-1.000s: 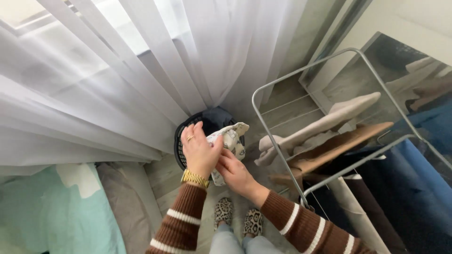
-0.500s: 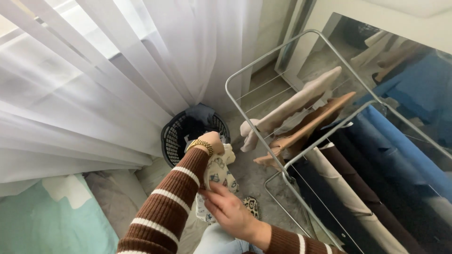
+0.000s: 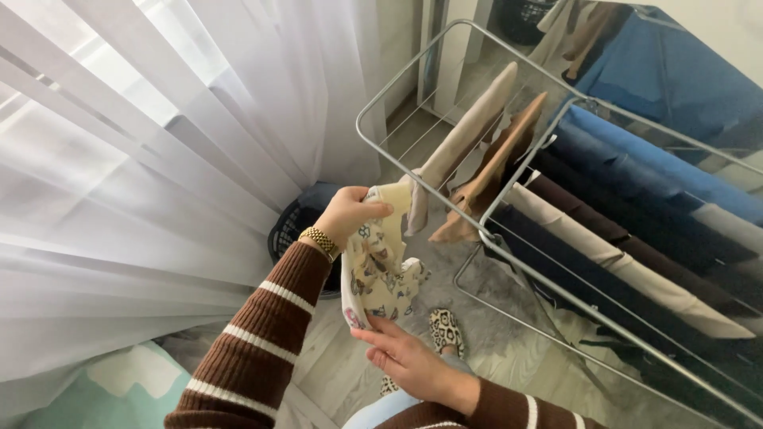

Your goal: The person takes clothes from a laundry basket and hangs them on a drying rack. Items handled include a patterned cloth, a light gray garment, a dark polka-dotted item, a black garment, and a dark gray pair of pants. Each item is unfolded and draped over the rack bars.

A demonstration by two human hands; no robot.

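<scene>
My left hand (image 3: 350, 213) pinches the top edge of a small cream garment with a printed pattern (image 3: 380, 266), holding it up so it hangs. My right hand (image 3: 401, 356) grips the garment's bottom hem from below. Both arms wear brown sleeves with white stripes, and a gold watch sits on the left wrist. The garment hangs just left of the metal drying rack (image 3: 445, 202). The black laundry basket (image 3: 290, 230) stands on the floor behind my left arm, partly hidden by it.
The rack carries beige, tan, brown, dark and blue clothes (image 3: 628, 199) over its rails. Sheer white curtains (image 3: 159, 143) fill the left side. A mint green cloth (image 3: 119, 389) lies at the bottom left. My leopard-print slippers (image 3: 447, 330) stand on the wooden floor.
Both hands lifted the garment up and away from the basket, toward the rack, spreading it out lengthwise. The view swung right, bringing more of the rack into sight.
</scene>
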